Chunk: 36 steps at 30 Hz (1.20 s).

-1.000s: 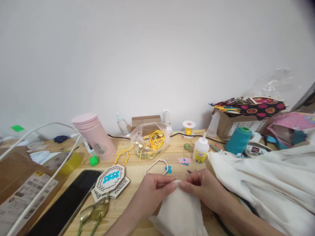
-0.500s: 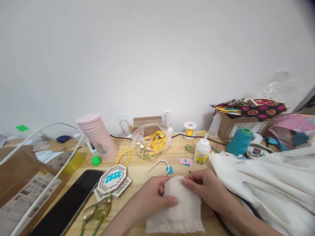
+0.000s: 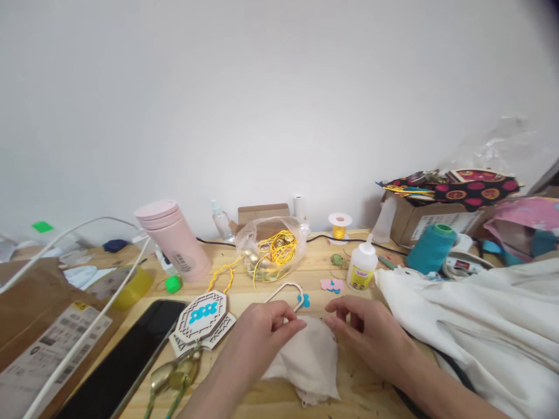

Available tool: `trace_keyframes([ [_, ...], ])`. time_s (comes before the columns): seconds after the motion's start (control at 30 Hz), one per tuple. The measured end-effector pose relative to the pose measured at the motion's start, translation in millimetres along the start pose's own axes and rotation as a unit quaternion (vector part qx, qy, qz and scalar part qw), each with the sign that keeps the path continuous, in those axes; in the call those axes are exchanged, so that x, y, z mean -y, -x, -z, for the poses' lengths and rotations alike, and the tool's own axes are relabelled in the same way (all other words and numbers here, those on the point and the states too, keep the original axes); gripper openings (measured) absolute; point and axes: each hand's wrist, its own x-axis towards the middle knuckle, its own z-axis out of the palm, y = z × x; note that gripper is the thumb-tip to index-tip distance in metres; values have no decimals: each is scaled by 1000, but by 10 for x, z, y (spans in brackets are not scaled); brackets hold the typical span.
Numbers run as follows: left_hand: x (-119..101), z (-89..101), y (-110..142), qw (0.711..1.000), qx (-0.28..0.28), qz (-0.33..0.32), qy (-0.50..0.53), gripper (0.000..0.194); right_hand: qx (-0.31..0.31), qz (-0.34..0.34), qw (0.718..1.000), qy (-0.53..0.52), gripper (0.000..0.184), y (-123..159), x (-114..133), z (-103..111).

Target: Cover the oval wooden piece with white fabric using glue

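Observation:
A small off-white cloth piece (image 3: 312, 361) hangs crumpled between my hands over the wooden table. My left hand (image 3: 266, 331) is closed on its upper left part, thumb laid along the top. My right hand (image 3: 367, 329) is curled at the cloth's upper right corner, thumb and fingers pinched together. A tiny dark tip shows at those fingertips, too small to name. Just beyond my left hand lie an elongated wooden ring (image 3: 286, 286) and a blue flower-shaped piece (image 3: 304, 300).
A glue bottle (image 3: 362, 267) stands beyond my right hand, near pink and blue cutouts (image 3: 332, 285). White fabric (image 3: 476, 326) covers the right side. Left are a phone (image 3: 124, 361), an octagonal wooden ornament (image 3: 203, 317), brass bells (image 3: 168, 375) and a pink tumbler (image 3: 174, 241).
The cloth was spread flatter and is now more crumpled, its lower edge folded. My right hand has shifted slightly right, and my left hand has turned over the cloth's top edge.

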Motion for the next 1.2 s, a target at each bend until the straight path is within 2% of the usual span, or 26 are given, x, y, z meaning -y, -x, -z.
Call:
trace_keyframes([
  [0.07, -47, -21, 14, 998, -12, -13, 58, 29, -1, 14, 999, -32, 28, 39, 22, 5],
  [0.13, -99, -58, 31, 986, -19, -7, 165, 27, 23, 15, 996, -83, 41, 90, 30, -14],
  [0.2, -139, -105, 37, 955, -7, 19, 297, 27, 58, 6, 989, -138, 58, 135, 35, -58],
  [0.23, -151, -130, 34, 931, 4, 38, 364, 29, 75, -1, 983, -165, 62, 151, 40, -85],
  [0.27, -156, -154, 27, 905, 15, 55, 421, 30, 90, -8, 978, -188, 56, 159, 46, -113],
  [0.33, -152, -197, 1, 865, 36, 81, 493, 33, 114, -22, 966, -232, 29, 156, 60, -160],
  [0.37, -144, -213, -15, 855, 41, 87, 509, 34, 117, -30, 961, -250, 16, 144, 65, -173],
  [0.4, -137, -225, -30, 847, 43, 93, 521, 34, 113, -39, 957, -265, 12, 127, 67, -178],
  [0.47, -125, -235, -54, 817, 49, 113, 564, 37, 86, -45, 954, -284, 17, 85, 63, -158],
  [0.6, -132, -223, -65, 681, 95, 182, 703, 45, 9, -41, 957, -286, 22, 17, 61, -54],
  [0.67, -137, -227, -54, 655, 120, 164, 727, 48, -30, -34, 967, -253, 19, 16, 68, -22],
  [0.73, -134, -251, -39, 666, 122, 123, 726, 47, -52, -19, 976, -212, 13, 34, 71, -25],
  [0.77, -129, -268, -32, 686, 113, 104, 711, 43, -56, -8, 979, -194, 10, 46, 70, -39],
  [0.87, -102, -309, -24, 770, 66, 69, 631, 28, -51, 25, 985, -161, 7, 77, 67, -88],
  [0.93, -79, -308, -32, 807, 33, 63, 586, 14, -43, 36, 985, -162, 8, 83, 77, -96],
  [1.03, -52, -259, -54, 816, 15, 63, 575, 8, -56, 15, 973, -225, 13, 68, 105, -53],
  [1.1, -48, -217, -64, 808, 41, 66, 584, 8, -83, -5, 961, -264, 18, 48, 113, -12],
  [1.2, -57, -177, -57, 783, 85, 90, 610, 11, -123, -7, 955, -270, 21, 22, 97, 24],
])
